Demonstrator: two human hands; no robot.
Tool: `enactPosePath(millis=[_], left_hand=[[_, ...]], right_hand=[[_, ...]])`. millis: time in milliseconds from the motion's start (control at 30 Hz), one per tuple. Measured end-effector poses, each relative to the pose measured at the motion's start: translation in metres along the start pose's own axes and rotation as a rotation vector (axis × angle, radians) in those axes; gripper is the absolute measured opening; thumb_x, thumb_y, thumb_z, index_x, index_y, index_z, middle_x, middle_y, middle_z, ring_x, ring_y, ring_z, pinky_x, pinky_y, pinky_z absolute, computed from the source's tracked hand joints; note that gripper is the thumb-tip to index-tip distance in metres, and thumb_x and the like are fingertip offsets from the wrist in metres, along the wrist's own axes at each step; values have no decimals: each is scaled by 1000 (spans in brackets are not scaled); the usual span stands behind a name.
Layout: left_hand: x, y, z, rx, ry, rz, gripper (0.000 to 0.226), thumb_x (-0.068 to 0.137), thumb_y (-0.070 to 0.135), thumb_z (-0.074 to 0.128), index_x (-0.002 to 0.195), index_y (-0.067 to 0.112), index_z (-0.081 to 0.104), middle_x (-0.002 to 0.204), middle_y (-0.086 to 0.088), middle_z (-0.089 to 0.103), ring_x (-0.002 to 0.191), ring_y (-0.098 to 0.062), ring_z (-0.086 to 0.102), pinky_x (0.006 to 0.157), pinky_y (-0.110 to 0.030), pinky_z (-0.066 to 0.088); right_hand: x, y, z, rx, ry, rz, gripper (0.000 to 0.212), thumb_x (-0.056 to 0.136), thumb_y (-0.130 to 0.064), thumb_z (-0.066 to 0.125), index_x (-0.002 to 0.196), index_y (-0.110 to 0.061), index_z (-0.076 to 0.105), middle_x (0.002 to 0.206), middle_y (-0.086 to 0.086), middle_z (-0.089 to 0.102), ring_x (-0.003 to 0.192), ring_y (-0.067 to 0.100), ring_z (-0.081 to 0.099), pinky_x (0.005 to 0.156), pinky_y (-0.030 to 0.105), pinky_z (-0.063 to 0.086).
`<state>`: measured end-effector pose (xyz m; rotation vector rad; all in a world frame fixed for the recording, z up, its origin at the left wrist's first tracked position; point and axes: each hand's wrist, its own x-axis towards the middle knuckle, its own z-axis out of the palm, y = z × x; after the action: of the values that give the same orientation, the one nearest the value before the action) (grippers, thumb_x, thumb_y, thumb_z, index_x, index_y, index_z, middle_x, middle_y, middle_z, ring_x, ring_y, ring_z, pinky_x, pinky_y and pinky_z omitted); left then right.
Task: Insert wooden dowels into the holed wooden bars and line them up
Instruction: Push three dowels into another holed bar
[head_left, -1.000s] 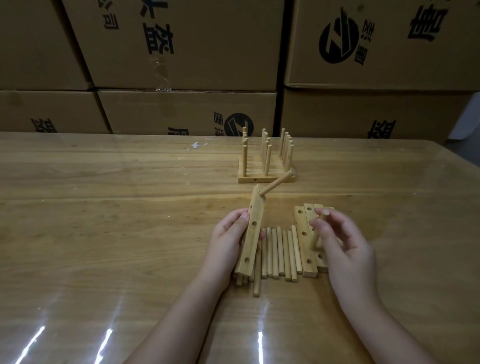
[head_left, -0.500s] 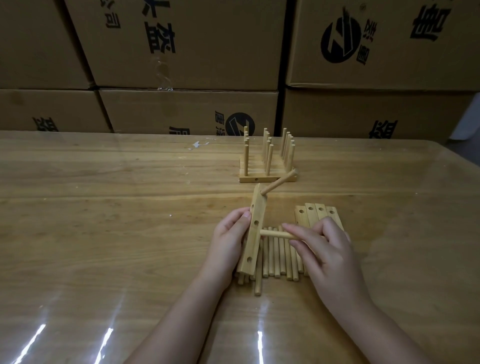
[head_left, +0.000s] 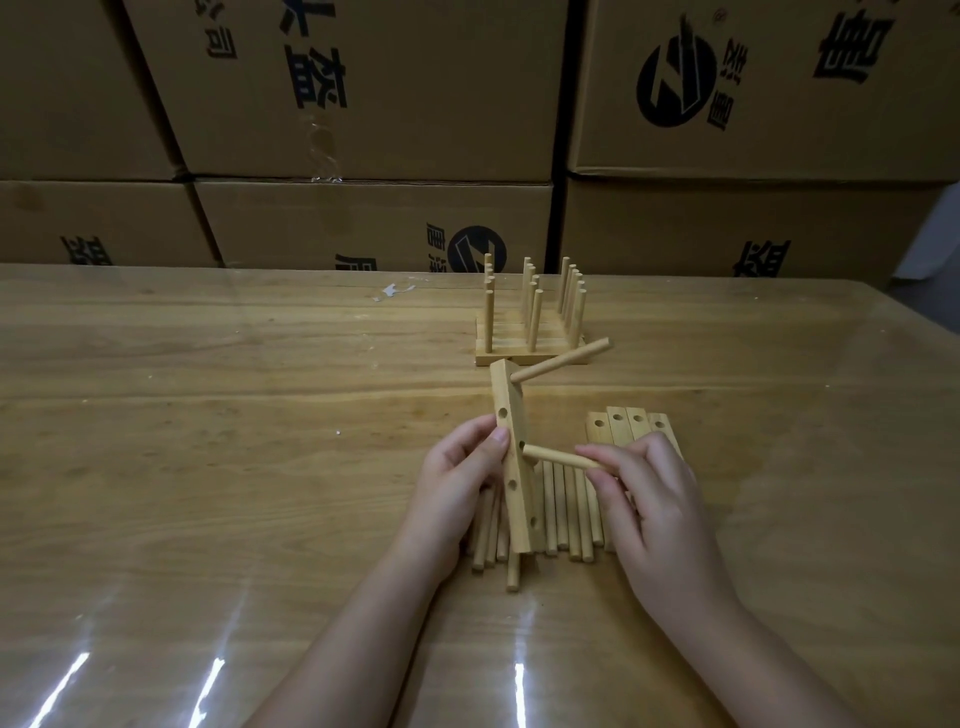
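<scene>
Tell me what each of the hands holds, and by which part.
The left hand grips the holed bar at its middle; the right hand pinches a dowel by its right end.

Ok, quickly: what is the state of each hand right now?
Left hand: grips the holed bar.
Right hand: pinches a dowel, tip at the bar.

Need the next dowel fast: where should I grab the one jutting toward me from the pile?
Probably pinch the jutting dowel at its near tip, from above. That tip clears the loose dowels, so both its sides are free; farther up, the held bar covers it.
</scene>
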<state>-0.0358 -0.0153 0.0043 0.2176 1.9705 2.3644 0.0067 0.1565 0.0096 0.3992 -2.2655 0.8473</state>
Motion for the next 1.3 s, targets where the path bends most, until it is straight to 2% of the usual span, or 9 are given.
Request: enactPosePath(millis=[100,300,433,567,867,1033,1133,1233,1300], left_hand=[[0,0,0,4,-10,1,43,79,32,61,112,6,66,74,2,67,68,-9,60,73,-27,47],[0,-2,-3,1,-26,-14,51,77,34,63,118,3,62,89,-10,66,81,-21,59,83,-37,47],[-1,-1,-3,15,-51,-18,46,75,35,67,111,7,67,89,-10,68,80,-20,61,78,-33,49],[-1,-1,-3,38,-68,-22,35,76,34,67,103,11,70,81,-4,70,74,-14,64,70,-27,49],[-2,1,-2,65,-62,-50,63,68,41,70,118,2,63,98,-18,70,87,-30,63,88,-46,50],[-3,0,-2,103,-58,-52,66,68,42,70,121,4,62,102,-16,71,88,-28,64,92,-46,50],[-3,0,-1,116,-62,-57,65,69,41,69,123,5,61,103,-15,71,90,-28,65,93,-47,50],[-3,0,-1,118,-62,-65,62,71,38,67,123,4,61,104,-15,71,91,-27,64,93,-44,51],[-3,0,-2,126,-74,-67,62,71,37,67,123,5,61,104,-13,71,92,-27,65,90,-39,52]], right_hand=[[0,0,-1,-12,8,13,34,90,-27,43,106,-11,68,80,0,49,74,16,51,69,39,47],[1,2,-3,-61,29,-2,29,89,-24,48,105,-14,70,79,2,48,71,17,48,66,40,44],[1,3,-5,-167,66,-8,23,85,-15,58,103,-19,71,79,6,47,74,19,47,64,40,42],[0,3,-6,-236,99,-26,32,77,2,70,101,-18,72,82,10,47,76,24,47,66,39,40],[2,-1,-9,-258,123,-47,38,70,12,71,98,-15,73,85,17,50,81,28,47,66,48,44],[1,-1,-11,-303,117,-51,38,71,11,71,99,-15,73,86,18,51,82,29,49,69,44,42],[2,-1,-10,-300,109,-40,35,74,10,69,98,-15,73,86,18,51,86,23,42,69,43,41],[3,-1,-10,-273,115,-49,21,86,-8,56,97,-15,73,84,15,50,86,20,40,68,41,40],[3,-2,-11,-264,113,-46,29,88,-20,46,95,-14,73,81,13,49,82,21,43,67,38,37]])
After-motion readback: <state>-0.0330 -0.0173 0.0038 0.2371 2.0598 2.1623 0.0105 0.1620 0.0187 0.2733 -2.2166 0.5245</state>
